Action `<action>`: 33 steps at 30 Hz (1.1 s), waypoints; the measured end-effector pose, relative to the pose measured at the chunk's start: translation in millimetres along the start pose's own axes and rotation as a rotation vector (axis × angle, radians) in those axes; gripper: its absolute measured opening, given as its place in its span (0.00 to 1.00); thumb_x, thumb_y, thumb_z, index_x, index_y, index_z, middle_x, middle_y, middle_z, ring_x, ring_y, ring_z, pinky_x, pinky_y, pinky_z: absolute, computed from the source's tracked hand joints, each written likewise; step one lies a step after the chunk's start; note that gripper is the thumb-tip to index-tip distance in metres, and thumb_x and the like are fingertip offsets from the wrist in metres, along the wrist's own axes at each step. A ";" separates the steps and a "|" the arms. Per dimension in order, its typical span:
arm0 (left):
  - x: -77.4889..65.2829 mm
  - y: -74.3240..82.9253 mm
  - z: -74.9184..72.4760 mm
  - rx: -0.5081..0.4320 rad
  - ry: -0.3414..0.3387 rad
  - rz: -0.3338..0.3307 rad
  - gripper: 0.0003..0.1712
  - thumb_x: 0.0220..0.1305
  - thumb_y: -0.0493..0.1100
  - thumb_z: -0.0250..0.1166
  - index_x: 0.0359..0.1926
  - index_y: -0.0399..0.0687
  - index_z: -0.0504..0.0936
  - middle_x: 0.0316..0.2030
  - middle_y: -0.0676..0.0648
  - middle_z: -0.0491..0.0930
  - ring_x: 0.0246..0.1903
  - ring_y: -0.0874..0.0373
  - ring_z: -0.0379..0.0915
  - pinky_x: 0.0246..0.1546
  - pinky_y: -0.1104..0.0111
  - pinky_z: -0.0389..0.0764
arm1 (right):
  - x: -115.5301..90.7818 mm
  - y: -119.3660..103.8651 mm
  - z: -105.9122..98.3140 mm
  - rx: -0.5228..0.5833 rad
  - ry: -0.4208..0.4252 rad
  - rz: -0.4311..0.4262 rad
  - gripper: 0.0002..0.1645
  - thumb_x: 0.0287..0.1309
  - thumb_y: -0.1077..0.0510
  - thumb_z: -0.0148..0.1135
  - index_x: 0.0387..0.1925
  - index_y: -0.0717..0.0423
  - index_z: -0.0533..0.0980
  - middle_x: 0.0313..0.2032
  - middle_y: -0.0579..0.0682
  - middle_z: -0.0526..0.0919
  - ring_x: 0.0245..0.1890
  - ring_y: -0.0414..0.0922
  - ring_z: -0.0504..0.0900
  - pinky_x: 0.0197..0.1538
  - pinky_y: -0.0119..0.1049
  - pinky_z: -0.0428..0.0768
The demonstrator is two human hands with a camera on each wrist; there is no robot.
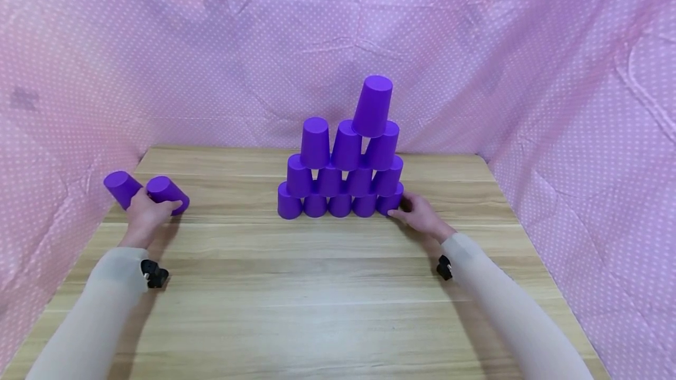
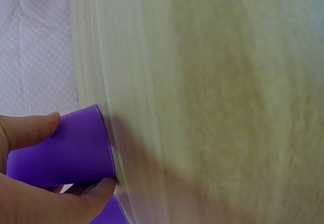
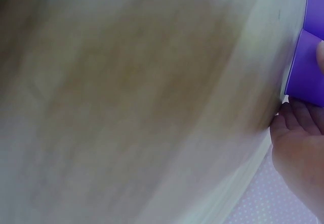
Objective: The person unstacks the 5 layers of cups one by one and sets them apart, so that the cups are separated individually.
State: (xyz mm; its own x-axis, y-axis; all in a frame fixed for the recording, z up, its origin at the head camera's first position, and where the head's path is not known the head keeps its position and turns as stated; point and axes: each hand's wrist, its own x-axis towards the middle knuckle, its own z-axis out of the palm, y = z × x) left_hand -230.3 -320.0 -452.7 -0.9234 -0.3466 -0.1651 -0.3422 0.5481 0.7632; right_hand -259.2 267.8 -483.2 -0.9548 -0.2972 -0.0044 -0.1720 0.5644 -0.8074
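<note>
You have a pyramid of smooth purple cups (image 1: 347, 146) standing mouth down towards the far side of the pale wooden table (image 1: 327, 292), a little right of its middle. Five cups make the bottom row, four the second, three the third, and a single top cup (image 1: 374, 109) bridges the right and middle cups of that third row.

Your left hand (image 1: 144, 214) is well apart from the stack, at the table's left side. Its thumb and fingers are clamped on one loose purple cup (image 1: 162, 188), and a second loose purple cup (image 1: 120, 186) stands just left of it, past your fingers. Whether the gripped cup has left the table, you cannot tell.

Your right hand (image 1: 421, 216) is at the rightmost bottom cup (image 1: 388, 204), thumb and fingers apart, the thumb at its near side and the fingers beside its right side. You cannot tell whether they press on it.

The step in hand looks like picking up a cup for the fourth row. The next move probably calls for lifting it over to the left and middle cups of the third row, mouth down and level, lowering it gently beside the top cup; the remaining loose one would then suit the peak.
</note>
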 end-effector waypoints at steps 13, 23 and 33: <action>6.0 -6.9 -7.4 -0.015 0.020 -0.061 0.48 0.63 0.49 0.62 0.69 0.24 0.45 0.62 0.20 0.56 0.61 0.28 0.55 0.60 0.42 0.59 | 1.2 2.5 -0.5 -0.067 0.022 -0.012 0.30 0.57 0.55 0.68 0.57 0.65 0.72 0.55 0.63 0.76 0.59 0.56 0.71 0.63 0.48 0.66; 10.2 -10.1 -11.4 -0.030 0.017 -0.066 0.49 0.63 0.50 0.63 0.69 0.24 0.46 0.63 0.21 0.55 0.61 0.28 0.55 0.60 0.42 0.59 | 1.4 2.6 -0.9 -0.078 0.017 -0.011 0.30 0.57 0.55 0.68 0.58 0.64 0.71 0.56 0.62 0.75 0.59 0.56 0.71 0.63 0.48 0.66; 8.9 -12.3 -10.8 -0.029 0.029 -0.014 0.50 0.61 0.52 0.65 0.67 0.22 0.51 0.62 0.21 0.58 0.60 0.29 0.57 0.60 0.43 0.62 | 1.7 5.6 -0.9 -0.088 0.016 0.006 0.31 0.57 0.54 0.68 0.59 0.63 0.71 0.56 0.62 0.75 0.59 0.56 0.70 0.63 0.48 0.66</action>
State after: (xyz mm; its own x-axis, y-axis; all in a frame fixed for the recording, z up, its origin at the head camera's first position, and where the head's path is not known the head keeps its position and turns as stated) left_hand -232.4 -338.1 -456.8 -0.9129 -0.3764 -0.1578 -0.3493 0.5207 0.7790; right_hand -262.0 271.1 -487.2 -0.9594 -0.2819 0.0011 -0.1865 0.6321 -0.7521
